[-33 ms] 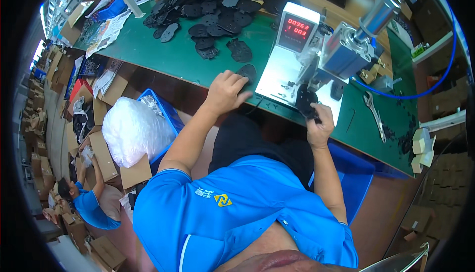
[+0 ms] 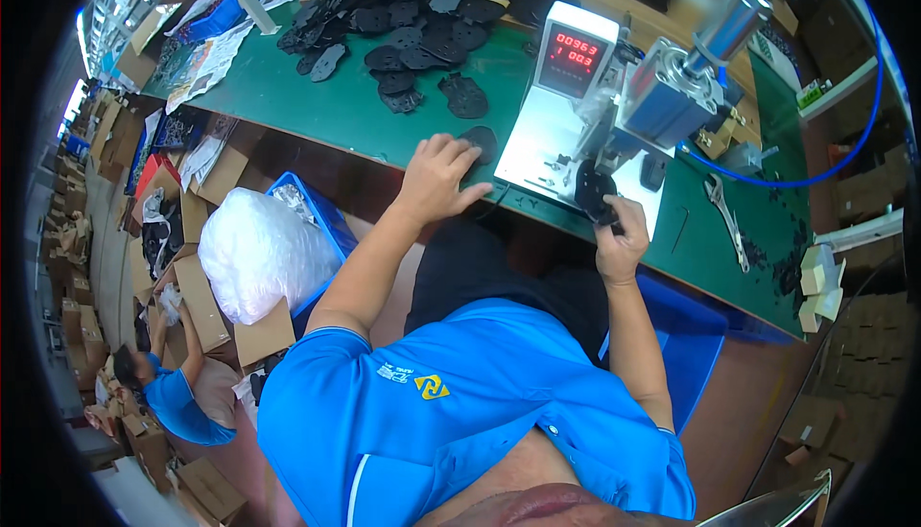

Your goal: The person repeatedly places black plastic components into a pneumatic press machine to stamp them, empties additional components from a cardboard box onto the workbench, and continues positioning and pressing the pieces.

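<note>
Thumb and fingers of my right hand [image 2: 622, 230] are closed on the near end of a black oval plate [image 2: 595, 187]. Its far end sits beneath the head of a bench press [image 2: 662, 105] with a metal cylinder; the tool's contact with it is hidden. At the green table's front edge, my left hand [image 2: 439, 177] lies with fingers stretched and thumb apart. Its fingertips reach a second black plate [image 2: 479, 143], lying flat left of the press's white base [image 2: 523, 158]. Another black plate [image 2: 464, 95] lies farther back, before a large heap of similar plates [image 2: 403, 19].
Beside the press stands a counter box [image 2: 576, 50] with red digits. An adjustable wrench [image 2: 727, 223] and a blue air hose [image 2: 825, 180] are on the right. Below left, a blue crate [image 2: 331, 225] holds a white plastic bag [image 2: 259, 254]. A co-worker [image 2: 182, 393] bends over cartons.
</note>
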A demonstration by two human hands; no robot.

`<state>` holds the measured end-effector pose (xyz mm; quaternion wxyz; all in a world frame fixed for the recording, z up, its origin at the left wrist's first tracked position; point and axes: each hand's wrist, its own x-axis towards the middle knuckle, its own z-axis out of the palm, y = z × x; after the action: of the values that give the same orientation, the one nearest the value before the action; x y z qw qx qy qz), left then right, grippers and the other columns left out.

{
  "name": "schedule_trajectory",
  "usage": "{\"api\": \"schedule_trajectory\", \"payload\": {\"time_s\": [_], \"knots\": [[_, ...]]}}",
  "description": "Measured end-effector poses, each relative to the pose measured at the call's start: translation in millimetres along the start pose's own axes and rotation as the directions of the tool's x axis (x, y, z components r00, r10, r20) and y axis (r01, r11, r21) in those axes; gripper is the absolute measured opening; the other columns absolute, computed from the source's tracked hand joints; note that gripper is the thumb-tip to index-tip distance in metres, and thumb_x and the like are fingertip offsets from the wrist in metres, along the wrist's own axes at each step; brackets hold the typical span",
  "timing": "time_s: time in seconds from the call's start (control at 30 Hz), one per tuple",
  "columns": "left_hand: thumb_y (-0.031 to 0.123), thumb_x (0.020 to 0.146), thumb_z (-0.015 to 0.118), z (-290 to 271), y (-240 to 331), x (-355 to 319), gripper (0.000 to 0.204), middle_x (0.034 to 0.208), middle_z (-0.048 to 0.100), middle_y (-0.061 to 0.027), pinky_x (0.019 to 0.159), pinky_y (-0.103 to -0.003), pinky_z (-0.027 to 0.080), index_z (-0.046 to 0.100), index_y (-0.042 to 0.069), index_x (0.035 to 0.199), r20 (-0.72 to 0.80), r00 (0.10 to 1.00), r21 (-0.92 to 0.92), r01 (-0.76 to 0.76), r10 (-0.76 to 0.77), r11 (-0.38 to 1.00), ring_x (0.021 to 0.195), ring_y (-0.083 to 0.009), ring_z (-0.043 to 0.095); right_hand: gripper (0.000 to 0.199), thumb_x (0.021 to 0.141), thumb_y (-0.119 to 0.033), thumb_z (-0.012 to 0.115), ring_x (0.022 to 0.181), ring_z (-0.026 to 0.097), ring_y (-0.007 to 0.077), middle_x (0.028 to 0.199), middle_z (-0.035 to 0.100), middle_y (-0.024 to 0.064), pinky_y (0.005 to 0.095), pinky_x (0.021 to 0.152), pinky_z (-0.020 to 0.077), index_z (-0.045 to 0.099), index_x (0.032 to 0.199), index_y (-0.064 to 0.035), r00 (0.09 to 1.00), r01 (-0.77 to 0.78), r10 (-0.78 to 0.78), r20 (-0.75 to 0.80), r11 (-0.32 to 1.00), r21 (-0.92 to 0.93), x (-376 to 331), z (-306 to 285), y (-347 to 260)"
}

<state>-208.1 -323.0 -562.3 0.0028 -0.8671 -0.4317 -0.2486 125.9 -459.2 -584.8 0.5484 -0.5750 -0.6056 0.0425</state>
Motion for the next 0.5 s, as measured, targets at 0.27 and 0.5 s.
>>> {"api": "schedule_trajectory", "payload": {"time_s": [0.27,0.5], "knots": [[0.005,0.083,0.081,-9.1,-11.7,-38.4,0.047,0.138,0.073,-0.0106,0.104,-0.041,0.055,0.076,0.008,0.130,-0.034,0.979,0.029,-0.199,0.199,0.980,0.120,-0.0333,0.068,0.037,0.085,0.003,0.080,0.103,0.070,0.0270,0.118,0.076,0.0124,0.0358,0.096,0.0552,0.082,0.122,-0.0017,0.987,-0.147,0.147,-0.061,0.989,0.011,-33.6,-66.6,-37.7],[-0.006,0.079,0.076,-22.6,29.4,-36.1,0.048,0.131,0.076,-0.0109,0.101,-0.041,0.060,0.076,0.005,0.126,-0.162,0.981,-0.231,-0.145,0.109,0.962,0.119,-0.0342,0.072,0.030,0.094,-0.005,0.079,0.103,0.070,0.0282,0.119,0.075,0.0131,0.0362,0.095,0.0547,0.081,0.124,-0.0010,0.890,-0.456,0.418,-0.185,0.833,-0.313,-175.5,-176.1,-17.6]]}}
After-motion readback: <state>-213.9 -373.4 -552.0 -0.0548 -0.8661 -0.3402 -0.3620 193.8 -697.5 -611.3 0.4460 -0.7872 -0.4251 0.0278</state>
